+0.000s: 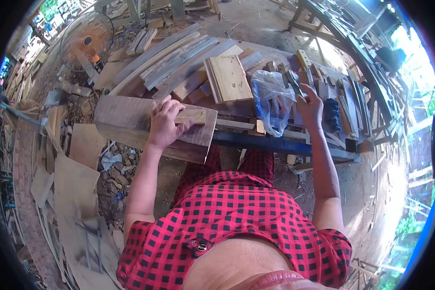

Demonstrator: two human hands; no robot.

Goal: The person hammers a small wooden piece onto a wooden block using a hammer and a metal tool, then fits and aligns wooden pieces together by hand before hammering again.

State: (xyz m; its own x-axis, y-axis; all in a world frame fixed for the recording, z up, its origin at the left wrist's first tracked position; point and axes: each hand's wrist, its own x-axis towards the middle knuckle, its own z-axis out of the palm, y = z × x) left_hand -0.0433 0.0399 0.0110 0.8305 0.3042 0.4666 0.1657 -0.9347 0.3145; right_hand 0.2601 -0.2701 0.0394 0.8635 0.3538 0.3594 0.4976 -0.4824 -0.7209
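My left hand [166, 121] rests on a small light wood piece [193, 116], its fingers curled over the left end. That piece lies on a thick brown wooden block [125, 110] at the near left of the bench. My right hand [310, 107] is closed around the lower end of a narrow dark tool [294, 83], held up beside a clear plastic bag [270, 96]. What kind of tool it is cannot be made out. Between my hands, farther back, a pale grooved board [228, 79] lies on other planks.
Long planks [164, 60] lie across the back left, near a standing fan [87, 41]. Several wood offcuts and a dark cloth [331, 115] are at the right. The dark bench edge [275, 144] runs in front of my body. Scraps cover the ground at left.
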